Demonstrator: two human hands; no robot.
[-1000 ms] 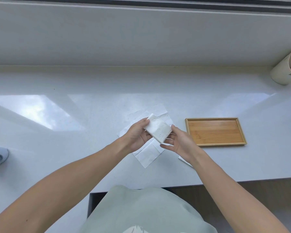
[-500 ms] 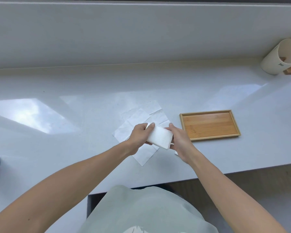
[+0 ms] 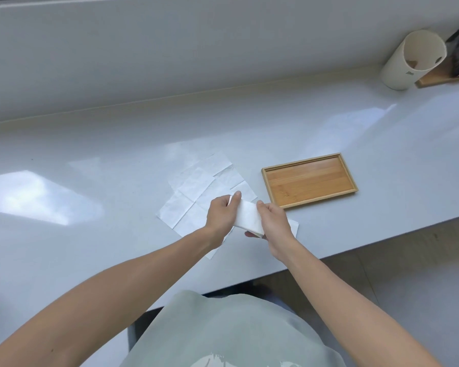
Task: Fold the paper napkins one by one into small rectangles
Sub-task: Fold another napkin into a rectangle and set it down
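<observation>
From my remote view, the left hand (image 3: 221,214) and right hand (image 3: 274,221) both pinch a folded napkin (image 3: 247,215), held between them just above the white counter (image 3: 90,160). Unfolded napkins (image 3: 196,189) lie flat on the counter beneath the hands. I see a wooden tray (image 3: 309,180) just beside them and a white cup (image 3: 414,59) well apart at the far right.

I log the tray (image 3: 310,180) on the counter (image 3: 90,165). Left of the tray: unfolded napkins (image 3: 196,186). Folded napkin (image 3: 247,217) near its front-left corner. Cup (image 3: 408,62) far behind-right.
</observation>
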